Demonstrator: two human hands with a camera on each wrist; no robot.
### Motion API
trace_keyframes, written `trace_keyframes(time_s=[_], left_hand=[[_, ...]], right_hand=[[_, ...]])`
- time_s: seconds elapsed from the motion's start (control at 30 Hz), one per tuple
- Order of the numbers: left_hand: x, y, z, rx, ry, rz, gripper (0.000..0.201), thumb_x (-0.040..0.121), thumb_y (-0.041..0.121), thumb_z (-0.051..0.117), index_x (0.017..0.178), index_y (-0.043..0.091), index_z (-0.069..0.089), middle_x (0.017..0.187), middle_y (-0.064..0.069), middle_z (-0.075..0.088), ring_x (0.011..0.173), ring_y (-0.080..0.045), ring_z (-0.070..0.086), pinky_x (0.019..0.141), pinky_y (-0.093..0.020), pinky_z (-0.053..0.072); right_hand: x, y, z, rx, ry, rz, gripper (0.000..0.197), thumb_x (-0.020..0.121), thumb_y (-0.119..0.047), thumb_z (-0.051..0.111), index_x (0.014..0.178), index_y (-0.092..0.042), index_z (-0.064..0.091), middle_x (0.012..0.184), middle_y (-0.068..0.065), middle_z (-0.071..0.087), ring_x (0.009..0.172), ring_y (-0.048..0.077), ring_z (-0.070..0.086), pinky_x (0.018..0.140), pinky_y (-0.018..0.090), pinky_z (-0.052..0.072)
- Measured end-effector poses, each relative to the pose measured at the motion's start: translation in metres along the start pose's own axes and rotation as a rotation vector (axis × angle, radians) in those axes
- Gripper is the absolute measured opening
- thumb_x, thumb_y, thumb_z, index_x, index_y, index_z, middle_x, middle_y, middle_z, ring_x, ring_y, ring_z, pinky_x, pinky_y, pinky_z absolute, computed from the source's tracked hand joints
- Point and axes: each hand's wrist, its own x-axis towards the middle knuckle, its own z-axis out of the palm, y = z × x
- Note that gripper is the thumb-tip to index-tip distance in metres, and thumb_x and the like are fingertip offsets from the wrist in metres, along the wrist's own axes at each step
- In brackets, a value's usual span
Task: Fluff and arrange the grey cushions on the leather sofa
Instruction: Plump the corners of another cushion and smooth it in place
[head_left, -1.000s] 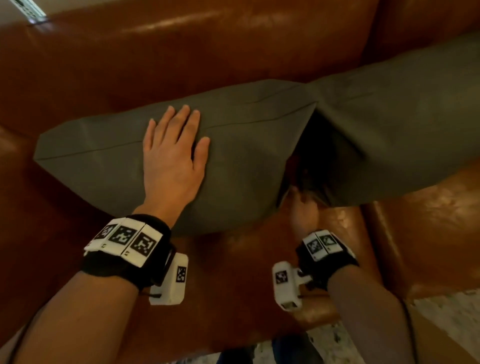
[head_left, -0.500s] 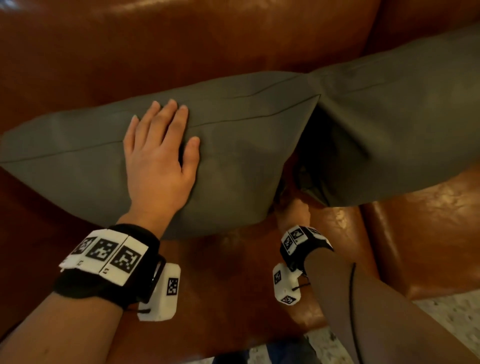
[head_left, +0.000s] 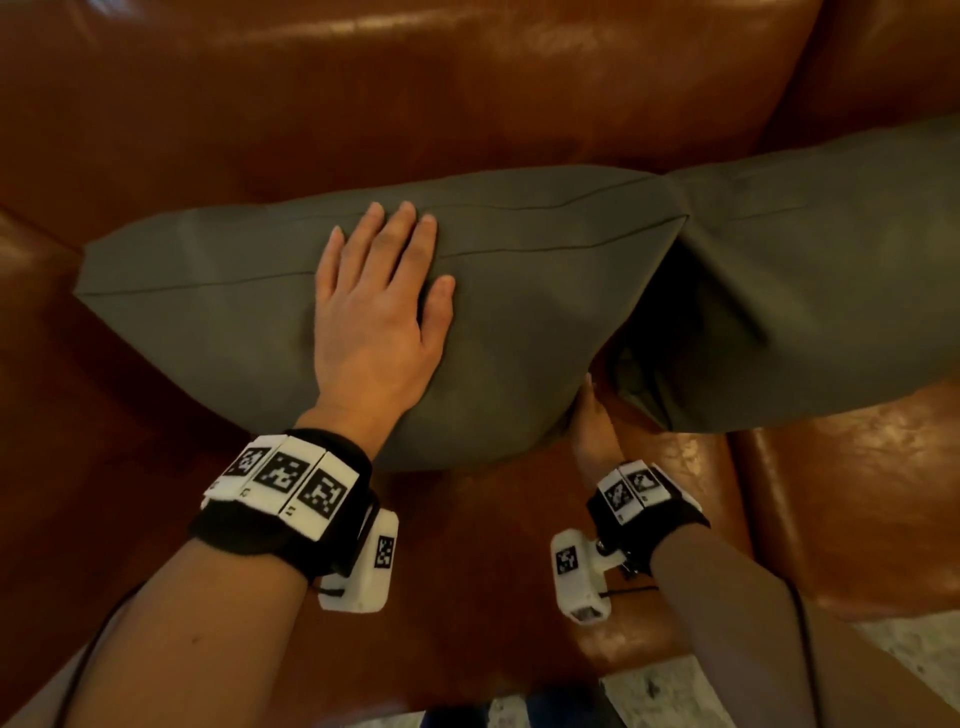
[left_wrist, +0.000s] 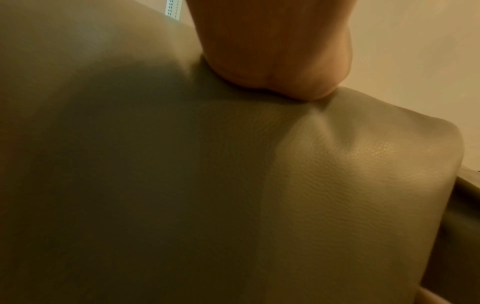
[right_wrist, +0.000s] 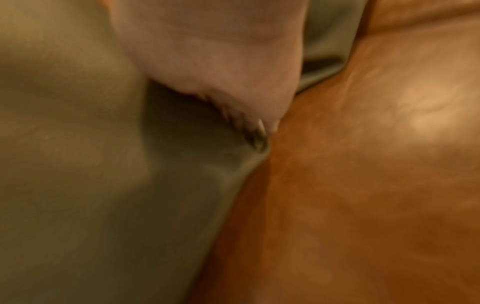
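Note:
Two grey cushions lean side by side on the brown leather sofa (head_left: 363, 104). My left hand (head_left: 379, 291) lies flat with straight fingers on the front of the left cushion (head_left: 519, 322) and presses it in; the left wrist view shows the heel of my left hand (left_wrist: 272, 51) sunk into the left cushion (left_wrist: 233, 185). My right hand (head_left: 589, 421) is at that cushion's lower right corner, fingers hidden in the dark gap beside the right cushion (head_left: 831, 270). In the blurred right wrist view my right hand (right_wrist: 221, 61) pinches the puckered cushion edge (right_wrist: 233, 164).
The sofa seat (head_left: 493, 545) runs below the cushions, with a seam to a second seat pad (head_left: 857, 493) on the right. Brown seat leather (right_wrist: 363, 185) fills the right of the right wrist view. A strip of speckled floor (head_left: 675, 691) shows at the sofa's front edge.
The left hand stays flat on the left cushion, which has shifted a little under it. The right hand has moved left from under the gap to that cushion's lower right corner.

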Motion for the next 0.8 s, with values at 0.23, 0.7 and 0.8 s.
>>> trace_keyframes(time_s=[0.23,0.7,0.8], left_hand=[[-0.018,0.023,-0.006,0.057,0.03,0.042,0.055,0.102,0.039,0.032,0.15,0.01,0.032,0.158,-0.013,0.028,0.147,-0.03,0.02,0.12,-0.049,0.008],[-0.196,-0.017,0.018,-0.253,-0.529,0.206,0.042,0.093,0.035,0.044,0.131,0.022,0.058,0.133,0.004,0.057,0.114,-0.013,0.056,0.092,-0.027,0.043],[-0.149,-0.021,-0.015,-0.825,-0.281,-0.279,0.017,0.095,0.031,0.05,0.105,0.023,0.062,0.099,0.002,0.068,0.085,-0.008,0.064,0.076,-0.016,0.048]], right_hand=[[-0.045,-0.053,0.004,0.102,0.022,-0.481,0.058,0.104,-0.047,0.028,0.156,-0.025,0.015,0.162,-0.01,0.017,0.141,-0.007,0.019,0.11,0.007,0.02],[-0.076,-0.074,-0.001,-0.011,0.403,-0.624,0.04,0.102,-0.033,0.042,0.133,-0.008,0.045,0.133,0.007,0.048,0.117,0.006,0.047,0.101,0.021,0.038],[-0.103,-0.09,-0.005,-0.166,0.471,-1.032,0.008,0.095,-0.019,0.053,0.094,-0.011,0.052,0.09,0.006,0.05,0.074,-0.003,0.044,0.071,0.01,0.036]])
